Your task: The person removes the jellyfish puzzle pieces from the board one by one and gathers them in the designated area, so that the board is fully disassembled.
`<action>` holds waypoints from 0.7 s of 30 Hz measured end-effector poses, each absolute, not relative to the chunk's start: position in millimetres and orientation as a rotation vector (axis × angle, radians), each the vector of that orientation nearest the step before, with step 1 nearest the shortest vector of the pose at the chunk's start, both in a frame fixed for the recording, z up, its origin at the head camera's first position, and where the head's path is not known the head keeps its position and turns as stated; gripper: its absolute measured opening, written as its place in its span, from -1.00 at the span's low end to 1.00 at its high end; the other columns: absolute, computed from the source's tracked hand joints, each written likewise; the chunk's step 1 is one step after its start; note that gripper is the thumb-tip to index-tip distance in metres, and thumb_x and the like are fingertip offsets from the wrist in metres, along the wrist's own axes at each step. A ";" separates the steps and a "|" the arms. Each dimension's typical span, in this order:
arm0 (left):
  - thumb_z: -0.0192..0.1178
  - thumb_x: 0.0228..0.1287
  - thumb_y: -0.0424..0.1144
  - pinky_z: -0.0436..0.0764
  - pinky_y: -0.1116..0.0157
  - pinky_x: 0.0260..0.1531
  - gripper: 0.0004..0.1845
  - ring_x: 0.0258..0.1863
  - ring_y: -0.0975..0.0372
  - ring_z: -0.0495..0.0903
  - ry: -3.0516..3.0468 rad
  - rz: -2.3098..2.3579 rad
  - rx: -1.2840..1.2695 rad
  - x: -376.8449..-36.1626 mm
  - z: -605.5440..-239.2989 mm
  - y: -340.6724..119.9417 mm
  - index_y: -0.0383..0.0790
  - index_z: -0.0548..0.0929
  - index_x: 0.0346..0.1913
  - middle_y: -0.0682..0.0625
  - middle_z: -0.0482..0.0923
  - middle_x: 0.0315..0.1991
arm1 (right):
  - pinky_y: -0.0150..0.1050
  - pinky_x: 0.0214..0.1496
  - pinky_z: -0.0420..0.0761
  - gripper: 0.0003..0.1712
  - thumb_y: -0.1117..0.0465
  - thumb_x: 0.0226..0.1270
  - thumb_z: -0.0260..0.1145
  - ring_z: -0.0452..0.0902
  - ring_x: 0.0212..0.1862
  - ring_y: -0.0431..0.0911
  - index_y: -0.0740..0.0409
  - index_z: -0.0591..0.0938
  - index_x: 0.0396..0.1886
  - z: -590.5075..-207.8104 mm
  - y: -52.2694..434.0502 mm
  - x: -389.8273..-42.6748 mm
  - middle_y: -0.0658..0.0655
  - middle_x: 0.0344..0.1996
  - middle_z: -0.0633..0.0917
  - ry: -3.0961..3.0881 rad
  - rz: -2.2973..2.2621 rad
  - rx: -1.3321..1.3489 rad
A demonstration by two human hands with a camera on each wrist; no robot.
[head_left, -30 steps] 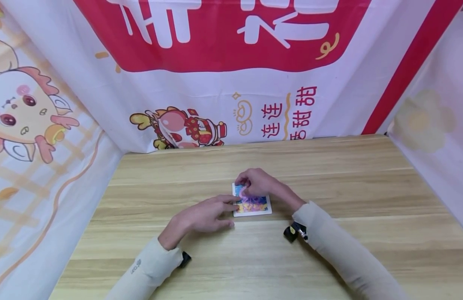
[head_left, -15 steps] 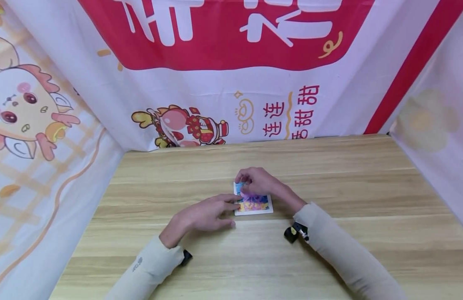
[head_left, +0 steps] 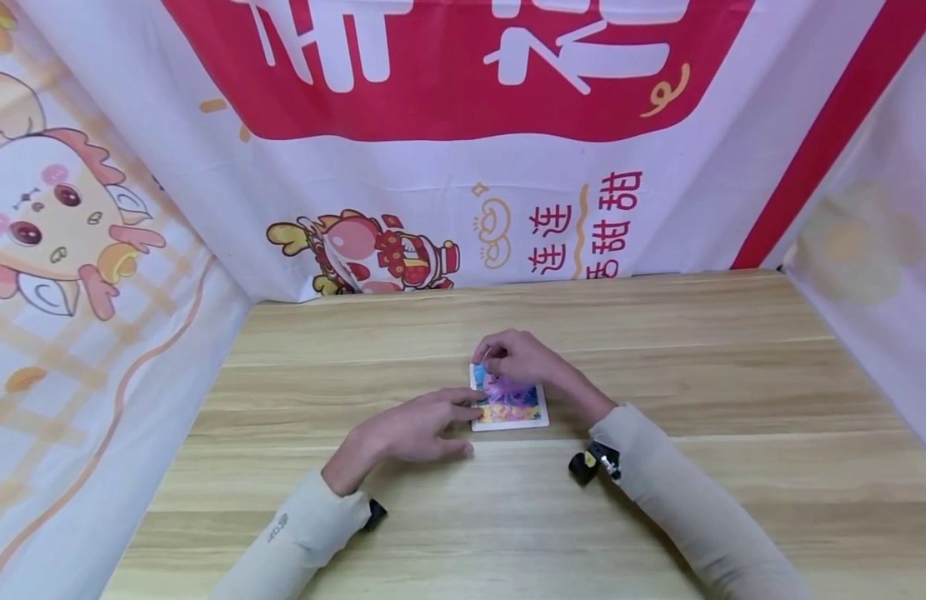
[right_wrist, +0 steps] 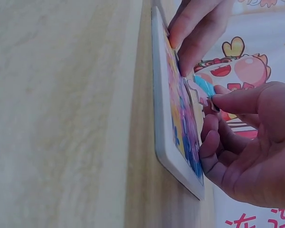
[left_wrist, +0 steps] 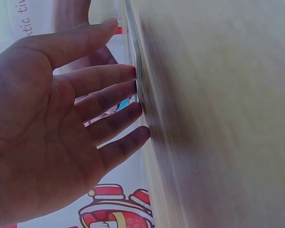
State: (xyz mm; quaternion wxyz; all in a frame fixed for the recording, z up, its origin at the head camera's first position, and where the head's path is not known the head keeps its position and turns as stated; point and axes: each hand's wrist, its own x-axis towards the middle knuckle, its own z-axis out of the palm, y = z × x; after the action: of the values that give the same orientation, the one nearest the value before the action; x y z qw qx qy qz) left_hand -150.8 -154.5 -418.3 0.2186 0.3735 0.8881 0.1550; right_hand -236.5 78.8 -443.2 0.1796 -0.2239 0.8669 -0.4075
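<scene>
Two hands at puzzle tray (head_left: 510, 408): left hand (head_left: 410, 432) flat, steadying; right hand (head_left: 517, 360) pinching piece (right_wrist: 204, 88). Light tray could skid if the brace slips.

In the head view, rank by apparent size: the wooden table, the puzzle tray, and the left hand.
1. Wooden table, by far the largest.
2. Left hand.
3. Puzzle tray, partly covered by the right hand; it and the left hand look close in size, so that order is unsure.
</scene>
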 end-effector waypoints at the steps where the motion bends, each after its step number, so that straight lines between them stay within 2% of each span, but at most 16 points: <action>1: 0.30 0.56 -0.01 0.30 -0.02 0.68 -0.38 0.70 0.02 0.19 2.458 0.428 1.031 -150.7 -418.4 -154.3 -0.20 0.52 0.53 -0.01 0.20 0.72 | -0.19 0.04 0.69 -0.78 0.29 0.55 0.28 0.71 -0.10 -0.09 0.01 0.82 -0.03 -442.9 79.6 -236.6 0.06 -0.17 0.83 2.443 -1.163 -0.622; 6: 0.30 0.55 -0.01 0.28 -0.01 0.68 -0.38 0.71 0.04 0.18 2.464 0.424 1.019 -150.2 -418.9 -153.6 -0.18 0.52 0.53 0.01 0.20 0.72 | -0.26 -0.06 0.66 -0.77 0.31 0.54 0.28 0.69 -0.13 -0.09 0.05 0.82 -0.02 -441.6 86.3 -237.9 0.08 -0.18 0.83 2.421 -1.214 -0.628; 21: 0.31 0.55 -0.02 0.28 0.00 0.69 -0.39 0.71 0.06 0.16 2.457 0.438 0.984 -149.0 -419.1 -152.4 -0.16 0.52 0.54 0.03 0.20 0.72 | -0.22 0.02 0.60 -0.75 0.27 0.54 0.29 0.60 -0.06 -0.05 0.14 0.80 0.07 -438.6 117.4 -240.7 0.13 -0.10 0.78 2.405 -1.251 -0.588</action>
State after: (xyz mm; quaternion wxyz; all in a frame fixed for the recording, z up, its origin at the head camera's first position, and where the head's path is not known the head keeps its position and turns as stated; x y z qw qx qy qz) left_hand -149.0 -152.4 -419.1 0.2272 0.3572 0.8919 0.1591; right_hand -240.7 117.4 -438.6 0.1826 -0.2084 0.8524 -0.4435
